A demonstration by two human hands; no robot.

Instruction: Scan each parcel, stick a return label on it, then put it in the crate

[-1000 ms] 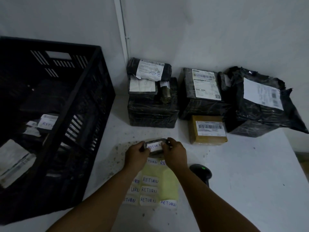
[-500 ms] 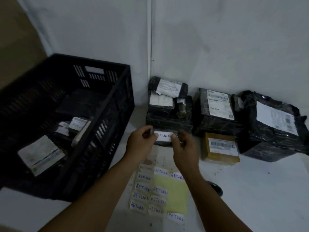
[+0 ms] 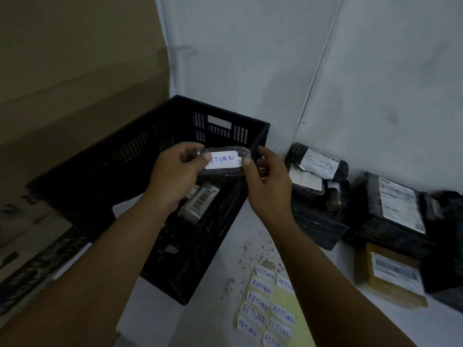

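Observation:
I hold a small dark parcel (image 3: pixel 225 162) with a white RETURN label on it, up over the black crate (image 3: pixel 155 156). My left hand (image 3: pixel 175 176) pinches its left end and my right hand (image 3: pixel 265 181) pinches its right end with the thumb on the label's edge. Inside the crate lie other parcels, one with a barcode label (image 3: pixel 200 199). A yellow sheet of RETURN labels (image 3: pixel 270 309) lies on the white table below my right arm.
Black wrapped parcels (image 3: pixel 315 191) are stacked against the wall at the right, with a larger one (image 3: pixel 390 211) and a brown box (image 3: pixel 390 274) beside them. A cardboard wall (image 3: pixel 75 96) stands behind the crate at the left.
Both hands have lifted the labelled parcel off the table and carried it left, over the crate. My view has swung left, and the scanner is out of sight.

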